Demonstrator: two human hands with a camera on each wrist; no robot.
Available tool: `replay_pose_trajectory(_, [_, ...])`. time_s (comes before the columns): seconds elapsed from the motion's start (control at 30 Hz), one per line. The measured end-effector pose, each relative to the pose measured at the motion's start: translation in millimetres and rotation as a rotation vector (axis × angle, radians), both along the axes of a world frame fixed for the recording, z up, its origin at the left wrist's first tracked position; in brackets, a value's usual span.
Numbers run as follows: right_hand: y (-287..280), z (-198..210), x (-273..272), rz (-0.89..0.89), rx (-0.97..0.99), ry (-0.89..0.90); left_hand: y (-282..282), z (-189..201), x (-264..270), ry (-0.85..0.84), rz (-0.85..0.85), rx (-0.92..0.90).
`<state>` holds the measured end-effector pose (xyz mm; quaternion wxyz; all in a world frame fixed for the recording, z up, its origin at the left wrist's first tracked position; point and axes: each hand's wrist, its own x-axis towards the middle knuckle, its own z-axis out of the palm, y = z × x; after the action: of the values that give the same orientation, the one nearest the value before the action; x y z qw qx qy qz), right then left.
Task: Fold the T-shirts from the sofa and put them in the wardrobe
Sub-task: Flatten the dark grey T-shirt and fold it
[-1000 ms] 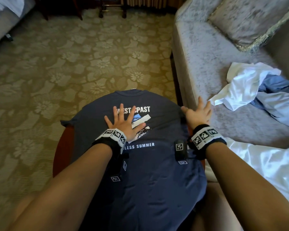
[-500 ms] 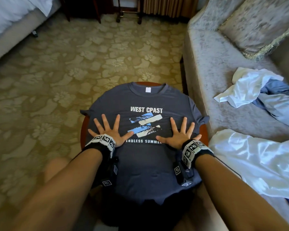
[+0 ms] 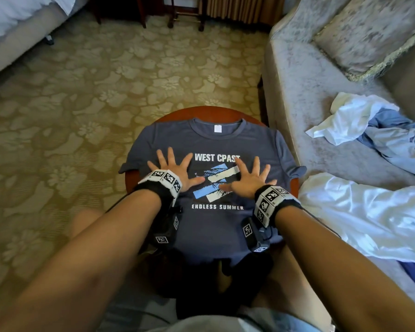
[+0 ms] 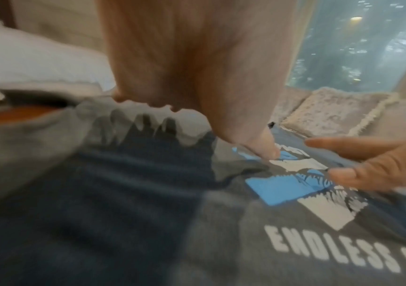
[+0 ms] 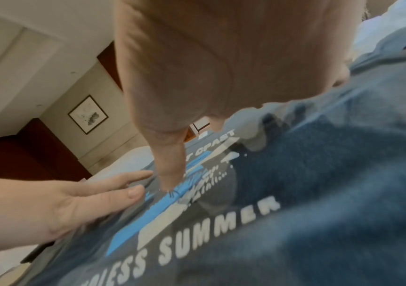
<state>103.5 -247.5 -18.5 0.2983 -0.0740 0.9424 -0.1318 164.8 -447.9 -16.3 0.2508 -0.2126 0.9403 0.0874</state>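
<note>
On the far left is a bed [image 3: 22, 22] with white sheets. A carpet [image 3: 94, 104] with a flower pattern covers the floor between the bed and me.

In front of me is a round brown table [image 3: 203, 113]. A dark blue T-shirt [image 3: 216, 226] lies flat on it, front side up, with the neck pointing away from me. It has white words on it, and blue and white stripes in the middle. The sleeves and the bottom edge hang off the table.

My left hand [image 3: 175, 170] lies flat on the left side of the shirt's chest. All 5 fingers are straight and spread wide. It holds nothing and just presses down on the cloth. My left thumb points at the stripes.

My right hand [image 3: 248, 179] lies flat on the right side of the chest in the same way, fingers straight and spread wide, with nothing held. One fingertip touches the end of the white words. My 2 thumbs point at each other and are near, but they do not touch.

On the right is a grey sofa [image 3: 304, 97] with a cushion [image 3: 369, 32] at the back. A crumpled white T-shirt [image 3: 345, 118] lies on the seat, touching a light blue T-shirt [image 3: 398, 140]. Closer to me, a shiny white cloth [image 3: 369, 212] lies on the sofa, just beside the table.
</note>
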Motion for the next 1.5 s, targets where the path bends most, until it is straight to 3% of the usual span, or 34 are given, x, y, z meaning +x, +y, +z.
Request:
replay_pose_trajectory(0.13, [-7.8,-8.1,9.9,0.012,0.079,-0.038,-4.4,-21.3,7.2,-0.062,0.018,0.042])
replay_pose_trajectory(0.3, [-31.8,11.5,-10.5,-0.132,0.011,-0.027,-20.8,1.0,-8.5,-0.056,0.025,0.103])
replay_pose_trajectory(0.5, [-69.4,5.6,-5.6,0.062,0.015,-0.02,-49.6,1.5,-8.7,-0.074,-0.052,0.022])
replay_pose_trajectory(0.6, [-80.5,-3.2,-1.9,0.089,0.039,-0.029,-63.6,-4.9,-2.3,-0.021,-0.051,0.079])
replay_pose_trajectory(0.7, [-94.7,-1.6,-9.4,0.049,-0.03,0.045,-84.4,-3.7,-2.9,0.205,0.124,0.176])
replay_pose_trajectory(0.8, [-114.3,3.0,-16.4,0.136,-0.078,0.062,-104.9,-1.0,-2.1,0.377,0.451,0.263])
replay_pose_trajectory(0.9, [-136.0,0.0,-16.4,0.203,-0.092,0.029,-129.7,-11.9,1.0,0.345,0.752,0.412])
replay_pose_trajectory(1.0, [-151.1,-11.9,-11.7,0.262,-0.048,-0.001,-144.8,-23.5,9.2,0.362,0.95,0.822])
replay_pose_trajectory(1.07, [-155.7,-21.0,-8.0,0.288,-0.018,0.001,-149.4,-23.5,16.7,0.425,1.233,1.117])
replay_pose_trajectory(1.13, [-156.9,-25.7,-6.6,0.3,0.004,0.014,-160.7,-29.4,19.4,0.431,1.382,1.199])
replay_pose_trajectory(1.5, [-161.0,-26.0,-7.0,0.289,0.044,-0.006,-180.9,-32.2,16.3,0.465,1.266,1.283])
